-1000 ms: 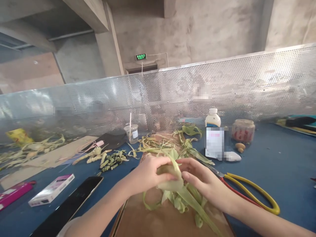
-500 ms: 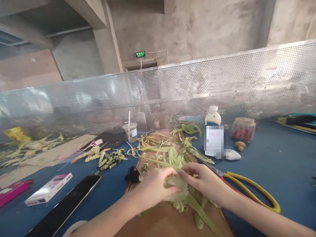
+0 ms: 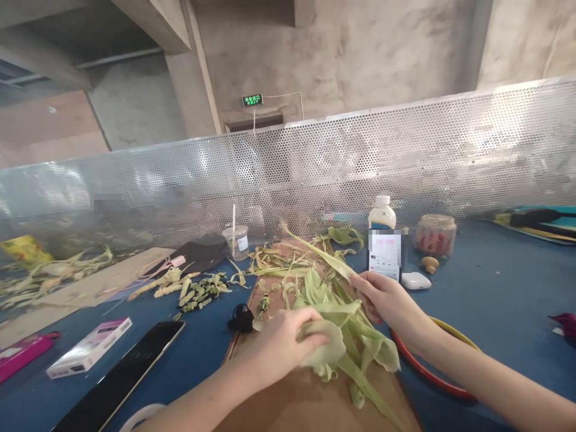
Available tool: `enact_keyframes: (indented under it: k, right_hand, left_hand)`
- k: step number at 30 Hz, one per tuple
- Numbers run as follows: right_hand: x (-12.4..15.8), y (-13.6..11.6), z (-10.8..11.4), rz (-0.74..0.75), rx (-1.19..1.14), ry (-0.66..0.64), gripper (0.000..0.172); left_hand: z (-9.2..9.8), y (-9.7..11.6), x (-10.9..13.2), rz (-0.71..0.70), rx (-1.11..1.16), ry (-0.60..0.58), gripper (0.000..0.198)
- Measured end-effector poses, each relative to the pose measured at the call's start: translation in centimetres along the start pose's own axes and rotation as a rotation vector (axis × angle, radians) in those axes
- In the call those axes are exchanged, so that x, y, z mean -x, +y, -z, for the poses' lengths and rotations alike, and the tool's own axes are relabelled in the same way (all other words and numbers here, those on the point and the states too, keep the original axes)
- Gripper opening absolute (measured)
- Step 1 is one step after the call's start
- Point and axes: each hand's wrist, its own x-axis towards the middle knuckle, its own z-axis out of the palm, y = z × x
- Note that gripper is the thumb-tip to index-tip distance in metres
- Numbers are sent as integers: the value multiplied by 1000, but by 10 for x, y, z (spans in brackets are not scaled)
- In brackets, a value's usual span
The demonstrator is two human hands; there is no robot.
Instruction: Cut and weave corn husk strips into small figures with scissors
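Pale green husk bundle [image 3: 320, 353] lies on brown cardboard sheet [image 3: 292, 402], left hand [image 3: 279, 345] grip closed around it; right hand [image 3: 387, 300] grip pinches long green husk strip [image 3: 319, 253].

Bare grey concrete wall [image 3: 360, 54] is filling the back, stained and unpainted. 1 concrete column [image 3: 198, 78] is running up left of centre, with a heavy beam [image 3: 148, 24] crossing overhead at top left. 1 green exit sign [image 3: 252, 100] is glowing on the wall just beside the column, a thin cable [image 3: 288, 95] trailing off it to the right. Perforated metal screen [image 3: 450, 150] is standing along the table's far edge, spanning the whole width and catching soft, even glare. Blue table top [image 3: 495, 312] is stretching across the foreground.
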Motion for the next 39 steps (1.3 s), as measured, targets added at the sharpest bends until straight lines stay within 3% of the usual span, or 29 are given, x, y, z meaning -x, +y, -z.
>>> enact_keyframes:
  k: [3,6,9,16,22,26,29,32,34,36,38,39]
  right_hand:
    - [-4,0,2,27,61,-45,36]
    - [-7,0,3,179,406,-57,36]
    - [-6,-5,2,379,696,42,37]
    - [0,-32,-14,355,523,-304,32]
    - [19,-44,0,331,499,-277,24]
    - [41,-52,4,349,551,-307,23]
    - [52,-55,5,333,565,-336,23]
    - [62,-51,10,268,507,-379,30]
    - [70,-45,11,260,430,-415,40]
    - [80,-36,7,274,394,-359,41]
    - [90,-26,-3,272,397,-224,36]
    - [93,-21,-9,260,380,-167,35]
  left_hand:
    - [8,3,-4,-51,51,73,24]
    - [17,3,-10,-55,121,140,24]
    - [23,2,-15,-22,158,161,26]
    - [25,5,-19,-85,186,143,27]
    - [53,9,7,24,142,10,30]
    - [70,12,25,11,167,-92,27]
    - [79,12,32,44,189,-221,26]
    - [87,8,35,65,193,-258,25]
    - [89,5,36,32,144,-97,22]
    - [82,3,37,4,36,277,21]
    - [65,5,41,22,-67,633,25]
    - [53,7,44,33,-84,650,29]
